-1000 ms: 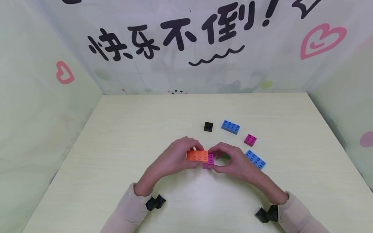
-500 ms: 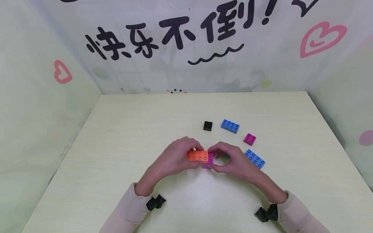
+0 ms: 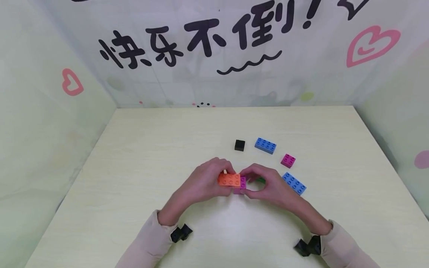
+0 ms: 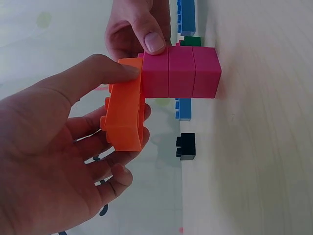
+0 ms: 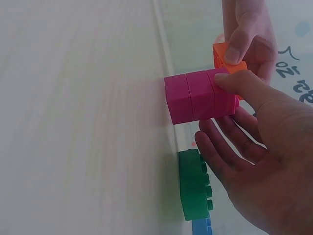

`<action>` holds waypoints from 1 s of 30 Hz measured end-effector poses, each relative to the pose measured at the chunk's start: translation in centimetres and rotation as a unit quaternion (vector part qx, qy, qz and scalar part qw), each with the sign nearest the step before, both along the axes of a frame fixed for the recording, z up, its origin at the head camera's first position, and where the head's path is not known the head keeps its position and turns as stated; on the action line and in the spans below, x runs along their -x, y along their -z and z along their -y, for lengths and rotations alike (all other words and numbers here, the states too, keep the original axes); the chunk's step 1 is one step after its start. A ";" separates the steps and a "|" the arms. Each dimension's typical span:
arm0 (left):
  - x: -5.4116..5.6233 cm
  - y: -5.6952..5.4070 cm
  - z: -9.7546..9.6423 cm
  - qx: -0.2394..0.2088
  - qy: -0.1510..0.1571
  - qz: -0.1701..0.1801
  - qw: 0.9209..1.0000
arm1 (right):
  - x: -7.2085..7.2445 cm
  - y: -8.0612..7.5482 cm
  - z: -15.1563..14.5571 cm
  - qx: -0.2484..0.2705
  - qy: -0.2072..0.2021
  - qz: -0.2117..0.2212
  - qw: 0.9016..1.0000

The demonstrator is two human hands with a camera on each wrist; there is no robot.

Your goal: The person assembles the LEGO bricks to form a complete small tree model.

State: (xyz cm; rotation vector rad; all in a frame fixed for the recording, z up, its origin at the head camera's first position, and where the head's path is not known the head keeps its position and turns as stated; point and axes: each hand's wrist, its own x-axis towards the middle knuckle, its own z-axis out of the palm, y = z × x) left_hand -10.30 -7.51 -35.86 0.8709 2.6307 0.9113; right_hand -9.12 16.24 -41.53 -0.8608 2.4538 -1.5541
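My left hand point(image 3: 208, 180) pinches an orange building block point(image 4: 124, 110) between thumb and fingers. That block sits across the top of a magenta stack point(image 4: 181, 72) of three blocks, covering part of its studs and jutting out to the left. With thumb and fingertips, my right hand point(image 3: 271, 185) holds the stack's top block from the other side, as the right wrist view shows on the magenta stack point(image 5: 200, 95). The stack stands upright on the table. Behind the right hand lies a green block point(image 5: 193, 186), mostly hidden in the head view.
Beyond the hands lie a black block point(image 3: 239, 145), a blue block point(image 3: 265, 145) and a small magenta block point(image 3: 288, 160). Another blue block point(image 3: 293, 183) is right beside the right wrist. Printed cloth walls point(image 3: 167, 85) border the table point(image 3: 151, 141) at the back and sides.
The left hand and the orange block have shifted slightly to the right over the magenta stack. My right hand has hardly moved.
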 end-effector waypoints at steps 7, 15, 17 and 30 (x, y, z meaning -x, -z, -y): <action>0.3 0.5 -0.2 -0.020 0.010 0.012 1.000 | -0.2 -0.4 0.0 0.003 0.004 -0.001 1.000; 0.7 2.0 -0.1 -0.098 0.022 0.059 0.993 | 0.0 0.2 -0.2 0.004 0.001 -0.007 1.000; 0.8 2.5 0.1 -0.120 0.019 0.072 0.990 | 0.0 0.2 -0.1 0.004 -0.001 -0.006 1.000; 1.1 4.9 0.1 -0.199 0.020 0.091 0.976 | -0.1 0.1 -0.2 0.004 -0.001 -0.009 1.000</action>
